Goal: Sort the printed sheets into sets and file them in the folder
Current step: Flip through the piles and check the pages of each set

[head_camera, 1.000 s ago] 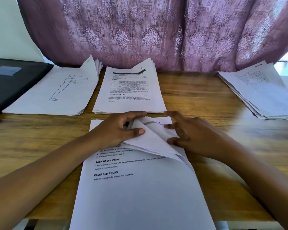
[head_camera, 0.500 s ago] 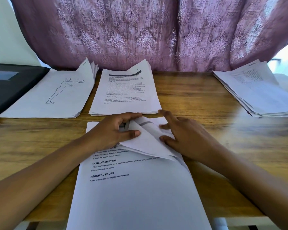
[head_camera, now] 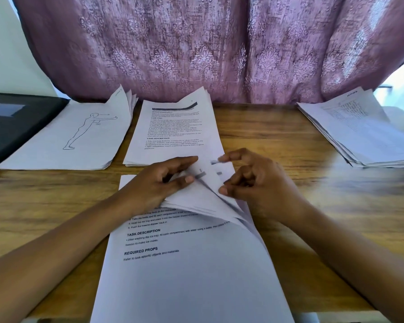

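A stack of printed sheets (head_camera: 187,276) lies on the wooden table (head_camera: 44,201) right in front of me, its top right corners folded back. My left hand (head_camera: 156,183) pinches those folded-back corners (head_camera: 203,197) between thumb and fingers. My right hand (head_camera: 254,180) is beside them with fingers curled, its fingertips at the edges of the lifted corners. Farther back lie a stack with a figure drawing (head_camera: 75,136), a text stack (head_camera: 173,131) and a fanned pile (head_camera: 359,134) at the right. The black folder (head_camera: 7,122) lies shut at far left.
A purple patterned curtain (head_camera: 196,47) hangs along the table's far edge. Bare wood shows between the middle stack and the right pile, and to the left of the near stack. The near stack overhangs the table's front edge.
My right hand has lifted off the folded corners and curled its fingers, now picking at the sheet edges. More corners are raised under my left hand. The camera has shifted slightly.
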`<state>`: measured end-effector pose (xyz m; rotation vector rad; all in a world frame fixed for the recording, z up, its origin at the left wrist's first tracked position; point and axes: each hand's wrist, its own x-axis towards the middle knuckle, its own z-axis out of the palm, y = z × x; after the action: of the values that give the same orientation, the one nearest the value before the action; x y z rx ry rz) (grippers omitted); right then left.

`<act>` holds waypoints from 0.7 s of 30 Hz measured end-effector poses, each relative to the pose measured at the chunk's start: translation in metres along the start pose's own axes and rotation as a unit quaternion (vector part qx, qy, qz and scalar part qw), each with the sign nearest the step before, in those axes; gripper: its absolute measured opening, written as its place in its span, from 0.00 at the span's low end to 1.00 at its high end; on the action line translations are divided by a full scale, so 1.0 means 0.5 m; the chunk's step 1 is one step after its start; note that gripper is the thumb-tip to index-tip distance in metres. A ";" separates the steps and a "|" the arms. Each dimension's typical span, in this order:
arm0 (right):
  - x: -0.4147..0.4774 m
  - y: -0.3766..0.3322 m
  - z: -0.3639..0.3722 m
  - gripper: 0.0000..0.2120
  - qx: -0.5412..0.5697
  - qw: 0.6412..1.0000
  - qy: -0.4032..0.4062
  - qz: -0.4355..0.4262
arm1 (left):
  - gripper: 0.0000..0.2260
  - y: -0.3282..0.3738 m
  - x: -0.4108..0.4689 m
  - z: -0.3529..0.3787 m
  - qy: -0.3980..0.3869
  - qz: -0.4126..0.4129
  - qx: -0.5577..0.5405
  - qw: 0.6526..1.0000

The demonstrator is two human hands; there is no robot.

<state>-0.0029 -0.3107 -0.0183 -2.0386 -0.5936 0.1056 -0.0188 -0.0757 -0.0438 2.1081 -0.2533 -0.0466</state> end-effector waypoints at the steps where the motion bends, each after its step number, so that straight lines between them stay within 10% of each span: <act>1: -0.003 0.001 0.005 0.16 -0.047 0.999 -0.001 -0.027 | 0.20 0.002 -0.001 -0.001 0.004 0.008 0.005 1.000; 12: 0.000 0.009 0.028 0.05 -0.130 0.984 0.006 -0.123 | 0.22 0.007 -0.004 -0.002 0.009 -0.005 -0.028 1.000; 16: 0.009 0.001 -0.002 0.12 -0.174 0.980 -0.011 -0.097 | 0.12 0.010 -0.001 -0.004 0.001 -0.027 -0.035 0.999; 21: 0.022 0.023 -0.008 0.33 -0.449 0.884 -0.125 -0.040 | 0.10 0.007 -0.002 -0.004 0.024 -0.025 -0.060 0.998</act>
<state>0.0123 -0.3138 -0.0241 -2.9190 -1.0189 0.0417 -0.0201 -0.0753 -0.0400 1.9934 -0.1645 -0.0408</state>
